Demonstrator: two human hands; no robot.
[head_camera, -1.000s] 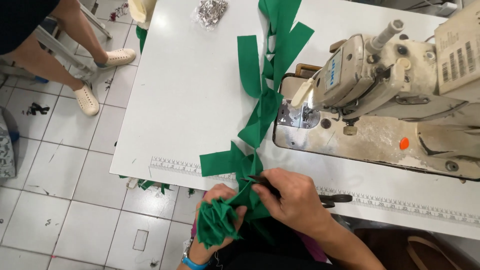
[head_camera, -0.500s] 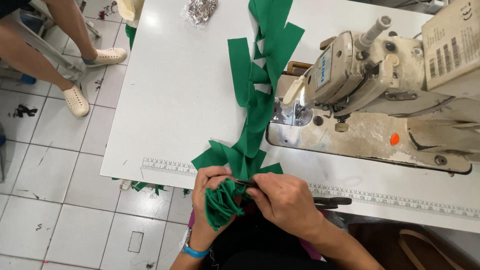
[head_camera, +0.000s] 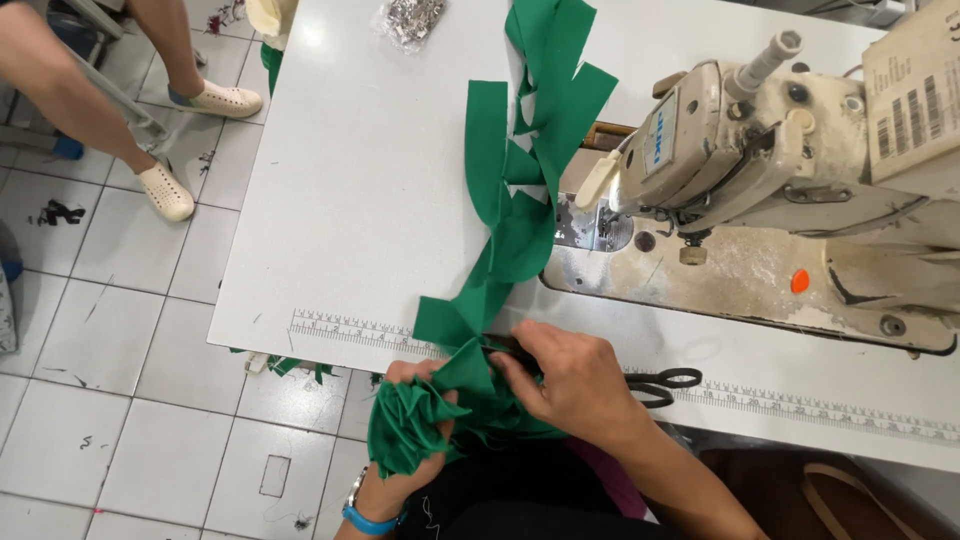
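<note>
A chain of green fabric pieces (head_camera: 520, 190) runs from the far side of the white table (head_camera: 370, 200) down to its near edge. My left hand (head_camera: 410, 455) sits below the table edge, closed around a gathered bunch of the green pieces (head_camera: 415, 425). My right hand (head_camera: 575, 385) rests at the table edge beside it, fingers pinching the green fabric where the chain meets the bunch. Black-handled scissors (head_camera: 665, 385) lie partly under my right hand.
A cream industrial sewing machine (head_camera: 780, 190) fills the right of the table. A ruler strip (head_camera: 340, 328) runs along the near edge. A clear bag of small metal parts (head_camera: 408, 20) lies at the far end. Another person's legs in white shoes (head_camera: 165, 190) stand on the tiled floor at left.
The chain has been drawn toward me, and more green pieces are gathered in my left hand. My right hand has shifted slightly along the table edge.
</note>
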